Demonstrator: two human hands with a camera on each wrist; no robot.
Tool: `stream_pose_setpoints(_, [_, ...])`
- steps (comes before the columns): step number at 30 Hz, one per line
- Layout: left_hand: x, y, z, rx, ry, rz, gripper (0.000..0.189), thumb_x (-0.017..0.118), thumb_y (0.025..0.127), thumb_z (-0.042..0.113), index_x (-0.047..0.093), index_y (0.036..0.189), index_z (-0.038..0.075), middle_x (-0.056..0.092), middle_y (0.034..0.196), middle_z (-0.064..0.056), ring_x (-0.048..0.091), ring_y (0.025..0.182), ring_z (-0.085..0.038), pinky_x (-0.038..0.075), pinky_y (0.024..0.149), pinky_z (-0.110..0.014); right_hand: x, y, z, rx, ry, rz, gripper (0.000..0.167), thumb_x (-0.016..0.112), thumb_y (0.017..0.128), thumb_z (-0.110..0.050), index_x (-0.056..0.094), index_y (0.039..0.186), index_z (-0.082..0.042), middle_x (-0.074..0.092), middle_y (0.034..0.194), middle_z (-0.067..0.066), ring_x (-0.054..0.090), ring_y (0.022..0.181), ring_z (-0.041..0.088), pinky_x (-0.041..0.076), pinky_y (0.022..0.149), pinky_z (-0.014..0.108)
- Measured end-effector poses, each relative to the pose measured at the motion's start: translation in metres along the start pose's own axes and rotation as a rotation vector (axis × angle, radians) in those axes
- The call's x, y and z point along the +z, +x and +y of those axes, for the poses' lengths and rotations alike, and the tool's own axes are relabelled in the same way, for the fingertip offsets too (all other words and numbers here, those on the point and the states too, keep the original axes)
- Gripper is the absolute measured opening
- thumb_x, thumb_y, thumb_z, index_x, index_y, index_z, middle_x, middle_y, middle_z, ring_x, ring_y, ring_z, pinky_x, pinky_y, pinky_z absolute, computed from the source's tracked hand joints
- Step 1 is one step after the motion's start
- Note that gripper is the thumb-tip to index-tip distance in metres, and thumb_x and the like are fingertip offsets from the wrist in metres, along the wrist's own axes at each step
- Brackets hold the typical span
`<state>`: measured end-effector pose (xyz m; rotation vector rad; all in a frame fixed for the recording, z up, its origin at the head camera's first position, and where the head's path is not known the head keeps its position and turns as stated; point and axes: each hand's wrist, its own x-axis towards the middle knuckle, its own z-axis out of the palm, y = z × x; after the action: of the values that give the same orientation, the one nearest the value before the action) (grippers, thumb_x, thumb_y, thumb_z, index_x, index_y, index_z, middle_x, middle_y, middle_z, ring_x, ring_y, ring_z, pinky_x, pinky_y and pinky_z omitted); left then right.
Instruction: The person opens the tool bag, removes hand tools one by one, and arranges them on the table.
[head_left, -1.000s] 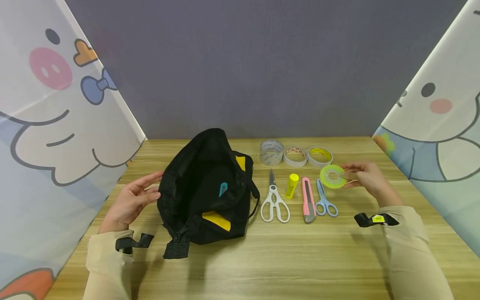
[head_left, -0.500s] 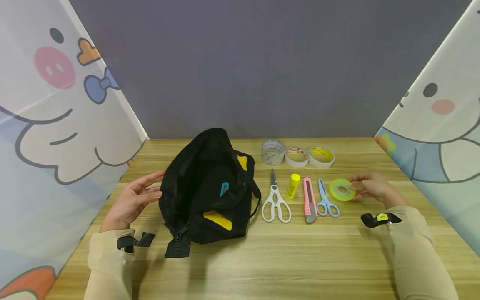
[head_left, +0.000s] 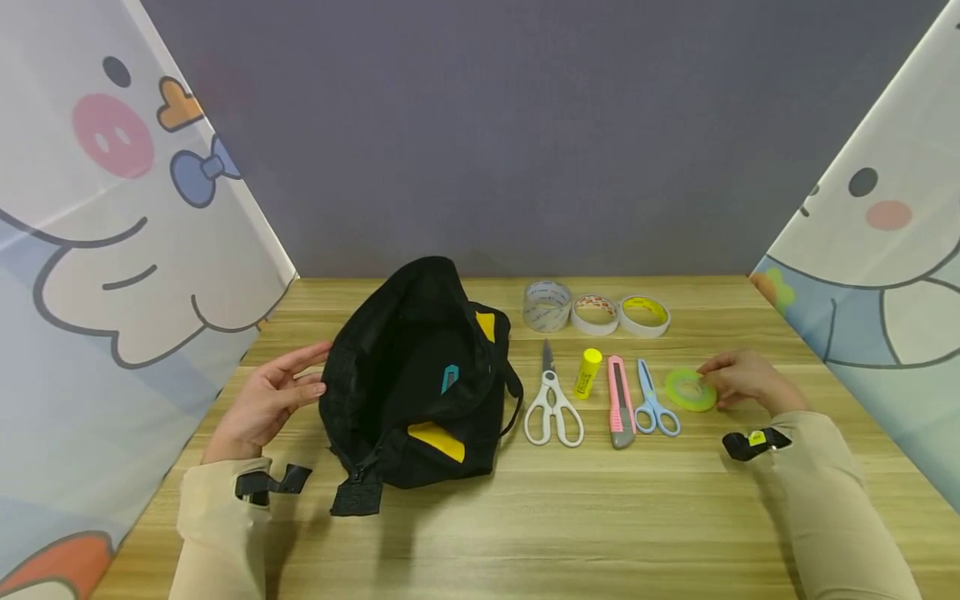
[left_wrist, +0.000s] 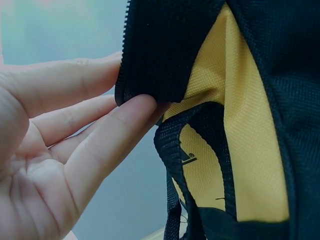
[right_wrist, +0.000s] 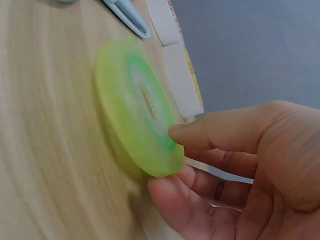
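Observation:
A black bag (head_left: 420, 392) with yellow patches stands on the left half of the table, its mouth gaping. My left hand (head_left: 266, 396) is at the bag's left side. In the left wrist view the fingers (left_wrist: 135, 110) and thumb pinch the zippered edge (left_wrist: 150, 60) of its opening. On the right, my right hand (head_left: 750, 383) holds a yellow-green roll of tape (head_left: 690, 391) by its right rim. The right wrist view has the roll (right_wrist: 120, 110) tilted close over the table, thumb and fingertips on its edge.
Left to right by the bag lie white scissors (head_left: 552, 408), a yellow glue stick (head_left: 588, 372), a pink utility knife (head_left: 620, 404) and small blue scissors (head_left: 654, 404). Behind them stand a clear tape roll (head_left: 547, 308) and two white-sided rolls (head_left: 596, 315). A grey panel (head_left: 480, 142) closes the back.
My right hand has brought the green tape roll down and to the right, to the table beside the blue scissors. The left hand keeps its hold on the bag's edge.

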<state>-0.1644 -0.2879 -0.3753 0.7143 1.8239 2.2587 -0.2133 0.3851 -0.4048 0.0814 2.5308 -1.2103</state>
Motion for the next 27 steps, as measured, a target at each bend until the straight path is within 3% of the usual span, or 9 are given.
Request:
stream_pose_setpoints(7, [0.001,-0.001,-0.001,-0.009,0.001,0.003,0.056,0.049,0.094,-0.021,0.055,0.143,0.007,0.058,0.136,0.003,0.064,0.105,-0.012,0.055,0.083,-0.021,-0.002,0.001,0.001,0.011,-0.058,0.008,0.046,0.067,0.093,-0.013,0.055,0.123,0.020,0.066,0.084,0.004,0.060,0.074,0.016,0.058,0.063,0.034])
stream_pose_setpoints(12, [0.002,-0.002,-0.001,0.004,-0.012,-0.005,0.056,0.049,0.094,-0.021,0.055,0.143,0.006,0.058,0.137,0.002,0.063,0.105,-0.013,0.054,0.083,-0.021,-0.009,-0.001,-0.014,-0.044,-0.093,0.053,0.053,0.061,0.099,-0.019,0.048,0.129,0.022,0.067,0.097,0.013,0.062,0.081,0.017,0.058,0.067,0.034])
stream_pose_setpoints(19, [0.001,0.000,-0.001,0.012,-0.034,-0.010,0.057,0.048,0.093,-0.022,0.056,0.142,0.006,0.059,0.135,0.000,0.065,0.101,-0.012,0.055,0.083,-0.021,-0.008,-0.002,-0.072,-0.213,-0.071,0.173,0.047,0.061,0.100,-0.019,0.052,0.128,0.017,0.067,0.090,0.005,0.060,0.074,0.013,0.057,0.062,0.031])
stream_pose_setpoints(27, [0.000,-0.001,-0.001,0.017,-0.031,-0.004,0.057,0.048,0.093,-0.023,0.056,0.142,0.005,0.059,0.135,0.000,0.065,0.102,-0.013,0.055,0.084,-0.022,0.016,-0.005,-0.148,-0.343,0.000,0.109,0.039,0.065,0.098,-0.015,0.058,0.125,0.012,0.071,0.087,0.001,0.065,0.071,0.013,0.058,0.062,0.031])
